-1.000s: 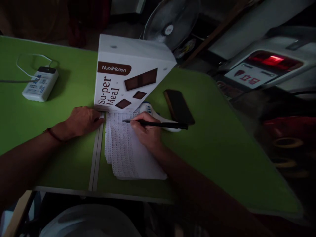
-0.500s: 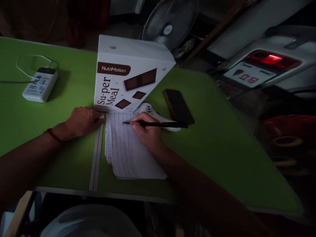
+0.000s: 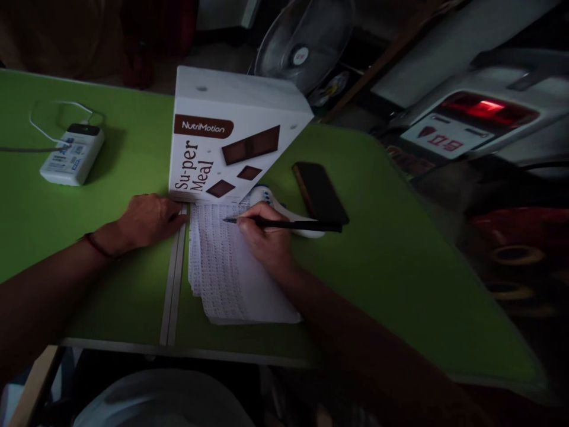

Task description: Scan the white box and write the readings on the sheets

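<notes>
My right hand (image 3: 267, 237) pinches a black pen (image 3: 302, 225), its tip over the upper part of a sheet of paper. The paper stack (image 3: 267, 296) lies on the green table, its left part covered in rows of handwriting too small to read. My left hand (image 3: 151, 219) rests curled on the tabletop, left of the stack, close to the lower left corner of a white NutriMotion box (image 3: 200, 142). That box stands upright behind the paper. A white device with blue buttons (image 3: 302, 222) lies partly hidden behind my right hand and the box.
A dark phone (image 3: 320, 193) lies right of the box. On the left sits a white power bank (image 3: 73, 155) with cables. A metal seam (image 3: 173, 284) crosses the green table (image 3: 391, 284). Beyond stand a fan (image 3: 302, 47) and a white scooter (image 3: 502, 112) with a red light.
My right hand and the pen have shifted slightly to the right over the paper. The left hand stays in place on the table.
</notes>
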Tool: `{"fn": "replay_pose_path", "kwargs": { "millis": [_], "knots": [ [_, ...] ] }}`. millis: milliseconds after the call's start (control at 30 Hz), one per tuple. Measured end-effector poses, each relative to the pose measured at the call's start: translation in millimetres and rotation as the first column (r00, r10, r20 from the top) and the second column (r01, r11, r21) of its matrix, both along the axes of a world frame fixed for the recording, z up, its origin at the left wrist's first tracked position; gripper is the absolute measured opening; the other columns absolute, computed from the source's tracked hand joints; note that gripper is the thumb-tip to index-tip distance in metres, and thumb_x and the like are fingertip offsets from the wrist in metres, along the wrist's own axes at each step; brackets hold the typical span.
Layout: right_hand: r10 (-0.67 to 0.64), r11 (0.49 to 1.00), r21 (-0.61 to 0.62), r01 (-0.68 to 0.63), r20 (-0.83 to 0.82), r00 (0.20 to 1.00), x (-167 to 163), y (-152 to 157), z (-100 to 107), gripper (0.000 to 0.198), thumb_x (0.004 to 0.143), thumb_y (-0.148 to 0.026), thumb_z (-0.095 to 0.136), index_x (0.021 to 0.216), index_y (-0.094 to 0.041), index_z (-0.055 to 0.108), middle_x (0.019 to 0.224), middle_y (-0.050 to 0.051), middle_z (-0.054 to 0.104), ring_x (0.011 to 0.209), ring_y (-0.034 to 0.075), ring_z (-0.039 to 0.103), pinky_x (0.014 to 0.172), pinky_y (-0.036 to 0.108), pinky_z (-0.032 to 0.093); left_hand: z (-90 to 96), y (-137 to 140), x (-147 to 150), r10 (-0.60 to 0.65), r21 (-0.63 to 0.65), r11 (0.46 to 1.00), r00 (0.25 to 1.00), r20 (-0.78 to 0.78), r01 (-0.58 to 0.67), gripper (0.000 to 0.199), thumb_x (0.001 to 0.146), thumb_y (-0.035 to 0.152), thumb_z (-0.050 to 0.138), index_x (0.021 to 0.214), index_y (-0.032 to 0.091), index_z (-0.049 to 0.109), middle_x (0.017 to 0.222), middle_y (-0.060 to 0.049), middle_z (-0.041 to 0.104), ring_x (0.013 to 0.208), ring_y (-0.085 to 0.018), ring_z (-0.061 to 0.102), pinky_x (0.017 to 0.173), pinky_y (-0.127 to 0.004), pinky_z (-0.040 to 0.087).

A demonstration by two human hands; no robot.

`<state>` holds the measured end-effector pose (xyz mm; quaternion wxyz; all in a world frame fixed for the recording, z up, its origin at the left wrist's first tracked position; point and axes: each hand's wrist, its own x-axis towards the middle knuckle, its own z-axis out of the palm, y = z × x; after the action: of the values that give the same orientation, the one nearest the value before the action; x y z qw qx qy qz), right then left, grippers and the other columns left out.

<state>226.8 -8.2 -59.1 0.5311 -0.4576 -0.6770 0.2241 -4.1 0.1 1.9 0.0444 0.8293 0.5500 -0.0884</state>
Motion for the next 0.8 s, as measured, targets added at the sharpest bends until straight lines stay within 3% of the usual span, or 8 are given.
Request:
{"fn": "replay_pose_path", "kwargs": {
  "millis": [300,533,800],
  "knots": [
    [0.016,1.000,0.006,-0.016,0.025,1.000,0.5,0.0,-1.7,0.013,0.074,-0.018,0.057,0.065,-0.026,0.051,0.054,-0.005,0.051,0.052,0.014,0.048,0.052,0.028,0.043,-1.1,-0.1,-1.8,-0.021,0.023,1.000,1.000,0.022,0.021,0.048,0.103,0.045,0.040,0.089,0.016,0.077,0.086,-0.012,0.077,0.074,-0.026,0.070,0.063,-0.033,0.044],
    [-0.067,0.996,-0.058,0.066,-0.015,0.998,-1.3,-1.3,-1.9,0.012,0.073,-0.025,0.054,0.062,-0.026,0.051,0.053,-0.004,0.052,0.051,0.014,0.046,0.051,0.028,0.043,-2.6,-0.2,-3.6,-0.021,0.037,0.999,0.996,0.086,0.018,0.048,0.100,0.045,0.041,0.083,0.016,0.075,0.081,-0.012,0.076,0.069,-0.026,0.068,0.061,-0.034,0.044],
    [-0.031,1.000,-0.001,0.031,0.016,0.999,-1.4,-0.5,1.1,0.012,0.073,-0.022,0.056,0.062,-0.025,0.051,0.054,-0.005,0.053,0.051,0.013,0.049,0.051,0.027,0.043,1.8,-0.3,-0.6,-0.003,-0.011,1.000,0.999,0.042,0.004,0.044,0.102,0.042,0.043,0.090,0.016,0.076,0.086,-0.011,0.077,0.074,-0.026,0.070,0.064,-0.034,0.043]
  ]
}}
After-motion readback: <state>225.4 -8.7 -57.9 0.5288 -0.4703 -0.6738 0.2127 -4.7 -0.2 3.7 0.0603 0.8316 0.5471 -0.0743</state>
